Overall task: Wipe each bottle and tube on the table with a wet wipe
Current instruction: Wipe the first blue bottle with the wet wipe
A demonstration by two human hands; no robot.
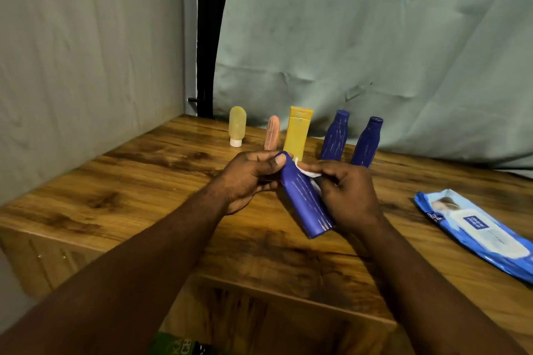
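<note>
Steadies the blue bottle [302, 199] slantwise over the bench [144, 176] by its cap end in the left hand's [248, 179] curled fingers [259, 157] and presses the wipe [310, 173], pinched in the right hand [349, 196], against its side, clear of the row of bottles and tubes [298, 132] behind.

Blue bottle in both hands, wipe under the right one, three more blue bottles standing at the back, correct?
No: the head view shows only two blue bottles standing at the back. Otherwise right: left hand and right hand hold the near bottle, wipe under the right.
</note>
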